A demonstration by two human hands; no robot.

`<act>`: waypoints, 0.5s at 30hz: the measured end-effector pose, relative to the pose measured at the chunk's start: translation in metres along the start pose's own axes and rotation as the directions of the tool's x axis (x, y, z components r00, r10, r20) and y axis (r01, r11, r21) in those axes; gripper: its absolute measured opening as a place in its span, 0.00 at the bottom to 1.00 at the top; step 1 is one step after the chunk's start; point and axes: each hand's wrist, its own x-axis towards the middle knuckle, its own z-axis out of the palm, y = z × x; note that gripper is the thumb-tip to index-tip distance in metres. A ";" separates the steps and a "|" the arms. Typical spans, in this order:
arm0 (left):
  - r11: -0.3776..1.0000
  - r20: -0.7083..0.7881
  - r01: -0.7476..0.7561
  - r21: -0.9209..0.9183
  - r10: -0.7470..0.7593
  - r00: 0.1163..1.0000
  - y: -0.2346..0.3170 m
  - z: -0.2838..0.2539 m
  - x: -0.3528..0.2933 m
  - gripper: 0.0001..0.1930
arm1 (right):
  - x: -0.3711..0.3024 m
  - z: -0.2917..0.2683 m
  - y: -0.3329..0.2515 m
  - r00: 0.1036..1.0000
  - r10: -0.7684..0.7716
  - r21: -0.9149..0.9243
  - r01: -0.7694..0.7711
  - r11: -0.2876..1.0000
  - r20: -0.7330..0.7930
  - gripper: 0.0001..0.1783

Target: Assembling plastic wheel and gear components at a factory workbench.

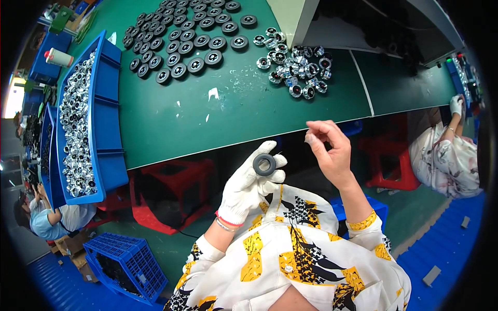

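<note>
My left hand [246,184], in a white knitted glove, holds a black rubber tyre ring [264,165] in front of the table edge. The ring's centre hole shows the glove behind it. To its right, my bare right hand [332,151] is raised with bent fingers and the thumb held a little apart; I see nothing in it. Ahead of that hand, a pile of shiny chrome wheel hubs [300,70] lies on the green table [171,122]. Farther left on the table stand several black wheels with tyres [196,65], set close together.
A blue bin [110,119] full of chrome hubs [78,124] stands at the table's left. A pale machine housing [293,20] rises behind the hub pile. Red stools [171,194] and a blue crate [127,267] are below. Other people sit at far left and right.
</note>
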 end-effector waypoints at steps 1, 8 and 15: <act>1.000 -0.001 0.000 -0.001 0.000 1.000 0.001 0.001 0.000 0.34 | 0.004 -0.001 0.001 1.000 -0.009 -0.028 0.009 1.000 -0.020 0.11; 1.000 -0.009 0.013 -0.018 -0.013 1.000 0.002 -0.003 0.003 0.35 | 0.008 -0.001 0.001 0.999 -0.039 -0.064 0.037 0.997 -0.029 0.11; 1.000 -0.017 0.006 0.020 -0.006 1.000 0.001 -0.005 0.001 0.34 | -0.008 0.014 -0.013 0.977 -0.170 0.006 0.171 0.985 0.126 0.16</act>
